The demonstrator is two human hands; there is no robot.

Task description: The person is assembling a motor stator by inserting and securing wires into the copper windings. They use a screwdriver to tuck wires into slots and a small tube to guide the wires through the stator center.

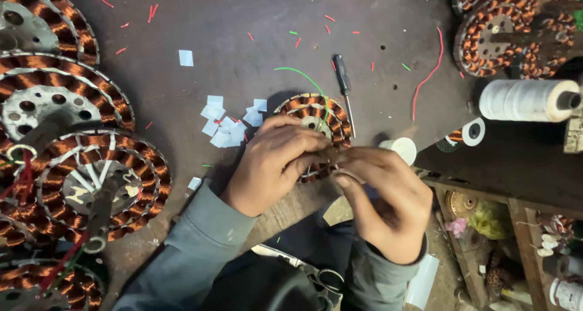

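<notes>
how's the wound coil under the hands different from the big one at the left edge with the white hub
The coil under the hands looks smaller than the large coil on the left. Both the left hand and right hand cover its near side, and a green wire leads from it; the large coil lies untouched, with red wire across it. Both are copper-wound rings lying flat on the dark bench.

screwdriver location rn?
In the head view the screwdriver lies on the dark table, upper centre, just right of the copper-wound coil that both hands work on, with the green wire to its left.
</notes>
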